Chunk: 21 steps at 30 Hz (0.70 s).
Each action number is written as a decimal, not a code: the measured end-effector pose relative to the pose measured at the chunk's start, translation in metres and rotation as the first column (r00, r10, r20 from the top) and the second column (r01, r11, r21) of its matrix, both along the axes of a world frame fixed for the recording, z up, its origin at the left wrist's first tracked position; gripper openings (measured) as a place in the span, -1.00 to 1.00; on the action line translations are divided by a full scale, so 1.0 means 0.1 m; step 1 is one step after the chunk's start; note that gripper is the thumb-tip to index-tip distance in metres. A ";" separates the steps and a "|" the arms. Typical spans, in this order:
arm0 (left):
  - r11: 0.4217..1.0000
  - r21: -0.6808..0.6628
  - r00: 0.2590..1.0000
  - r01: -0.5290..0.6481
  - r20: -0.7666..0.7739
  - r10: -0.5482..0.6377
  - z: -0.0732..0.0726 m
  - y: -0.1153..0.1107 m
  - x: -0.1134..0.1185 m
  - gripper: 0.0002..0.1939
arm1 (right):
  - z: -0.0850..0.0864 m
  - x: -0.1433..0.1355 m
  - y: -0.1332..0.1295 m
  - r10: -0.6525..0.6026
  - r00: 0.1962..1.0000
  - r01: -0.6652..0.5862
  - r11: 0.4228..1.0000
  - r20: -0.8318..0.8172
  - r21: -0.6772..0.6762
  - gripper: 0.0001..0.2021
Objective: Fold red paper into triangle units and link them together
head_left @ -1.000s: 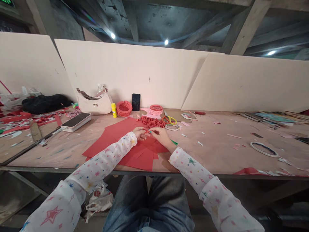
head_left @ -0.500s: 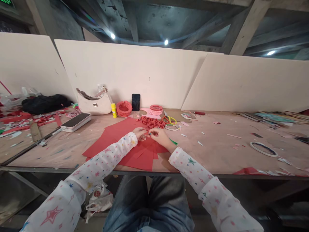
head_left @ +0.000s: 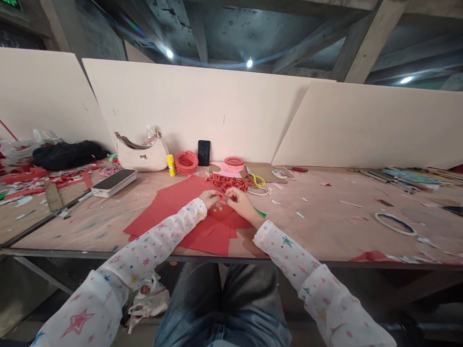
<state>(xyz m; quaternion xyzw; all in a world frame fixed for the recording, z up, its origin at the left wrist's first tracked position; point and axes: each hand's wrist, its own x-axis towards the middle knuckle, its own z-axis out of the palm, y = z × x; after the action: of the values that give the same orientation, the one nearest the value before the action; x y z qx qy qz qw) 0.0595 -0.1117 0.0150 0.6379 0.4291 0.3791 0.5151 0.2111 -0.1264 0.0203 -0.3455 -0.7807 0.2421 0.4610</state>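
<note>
Fanned sheets of red paper (head_left: 170, 208) lie on the table under my hands. My left hand (head_left: 212, 198) is closed with its fingertips pinching a small piece of red paper (head_left: 222, 196). From the other side my right hand (head_left: 237, 199) pinches the same small piece; its exact shape is mostly hidden by the fingers. Just beyond the hands sits a heap of folded red paper pieces (head_left: 227, 182). Scissors with yellow and orange handles (head_left: 257, 180) lie right of the heap, beside a roll of tape (head_left: 257, 191).
A yellow glue stick (head_left: 171, 165), red paper rings (head_left: 185, 163), an upright phone (head_left: 204, 153) and a white handbag (head_left: 141, 155) stand at the back. A white box-shaped device (head_left: 114, 183) is at left. Another tape roll (head_left: 395, 224) and paper scraps lie at right.
My right fingers have shifted slightly at the small red piece, and more of it shows between the fingertips. The things on the table stay where they were.
</note>
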 end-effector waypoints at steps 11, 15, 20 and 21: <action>0.951 0.302 0.971 0.063 -0.238 0.011 0.02 -0.12 0.02 -0.82 | 0.04 -0.01 -0.05 0.063 0.998 -0.064 0.997 -0.020 -0.050 -0.89; 0.947 0.304 0.964 0.105 -0.265 -0.022 0.02 -0.16 0.03 -0.85 | 0.03 -0.01 -0.04 0.065 0.997 -0.066 0.996 -0.029 -0.057 -0.90; 0.967 0.237 0.969 0.096 -0.243 -0.036 -0.04 -0.10 0.05 -0.95 | 0.04 0.01 -0.03 0.072 0.997 -0.074 0.995 -0.027 -0.069 -0.89; 0.972 0.218 0.972 0.085 -0.234 -0.032 -0.06 -0.07 0.04 -0.91 | 0.04 0.01 -0.03 0.078 0.997 -0.080 0.994 -0.026 -0.073 -0.89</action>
<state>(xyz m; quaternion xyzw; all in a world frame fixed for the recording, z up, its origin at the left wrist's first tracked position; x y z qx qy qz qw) 0.0639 -0.1189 0.0093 0.7442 0.4206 0.3339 0.3972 0.2117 -0.1291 0.0244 -0.3283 -0.7789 0.2929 0.4469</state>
